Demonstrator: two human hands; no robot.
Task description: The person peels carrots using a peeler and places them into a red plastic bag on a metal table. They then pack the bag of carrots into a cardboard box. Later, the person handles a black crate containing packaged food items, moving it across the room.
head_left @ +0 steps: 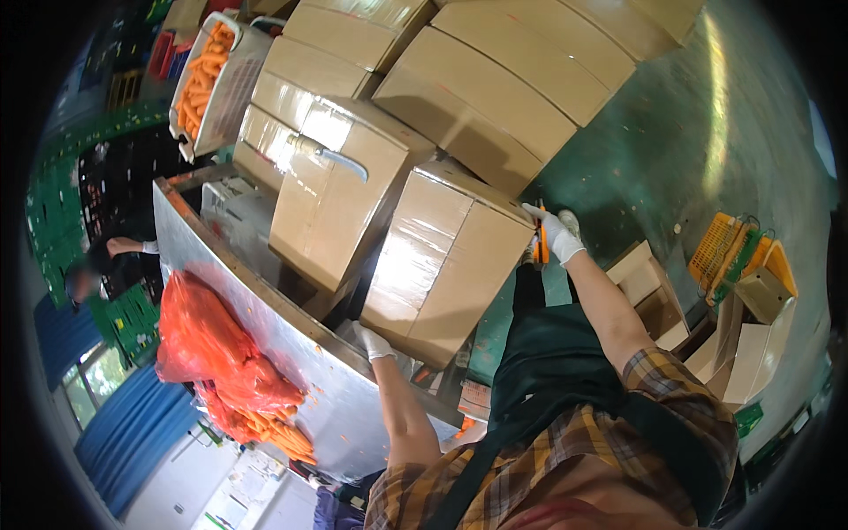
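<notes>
A taped cardboard box (424,265) lies tilted before me, next to the metal worktable. My left hand (374,341), in a white glove, grips its lower left corner; the fingertips are partly hidden. At the upper right corner is my white-gloved right hand (556,232), its fingers against the carton. An orange-and-black hand tool (541,242) shows beneath that palm and seems held in it; its kind is unclear. Beside this box stands another closed cardboard box (338,199), with a curved knife with a pale handle (331,158) lying on top.
Stacked cartons (490,99) stand beyond. A crate of carrots (205,79) is at upper left. Red plastic bags (212,338) and loose carrots (281,434) lie on the metal worktable (331,404). A co-worker's arm (132,246) is across it. Open cartons (646,291) and yellow baskets (719,252) stand right.
</notes>
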